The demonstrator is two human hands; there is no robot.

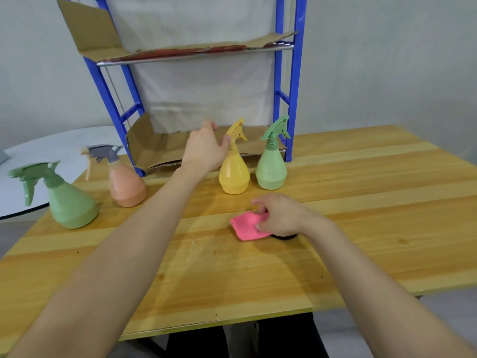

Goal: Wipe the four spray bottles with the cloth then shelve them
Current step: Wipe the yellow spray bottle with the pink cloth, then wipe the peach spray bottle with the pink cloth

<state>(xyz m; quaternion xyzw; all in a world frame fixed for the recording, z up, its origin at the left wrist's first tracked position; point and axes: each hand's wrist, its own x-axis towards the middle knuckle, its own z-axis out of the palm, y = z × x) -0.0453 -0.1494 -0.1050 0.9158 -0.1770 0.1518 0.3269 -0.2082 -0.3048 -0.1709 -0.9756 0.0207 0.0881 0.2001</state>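
Note:
Four spray bottles stand on the wooden table (361,202). A yellow bottle (234,174) and a light green bottle (271,169) stand side by side in front of the blue shelf rack (294,81). A peach bottle with a grey trigger (126,184) and a second green bottle (69,202) stand at the left. My left hand (206,148) reaches to the yellow bottle's neck, thumb touching it, fingers spread and not closed around it. My right hand (280,215) pinches the pink cloth (247,227) lying on the table.
The rack's lower shelf (165,151) and upper shelf (180,51) are lined with cardboard and hold no bottles. A white round table (38,156) adjoins at the left. Something dark peeks out under my right hand.

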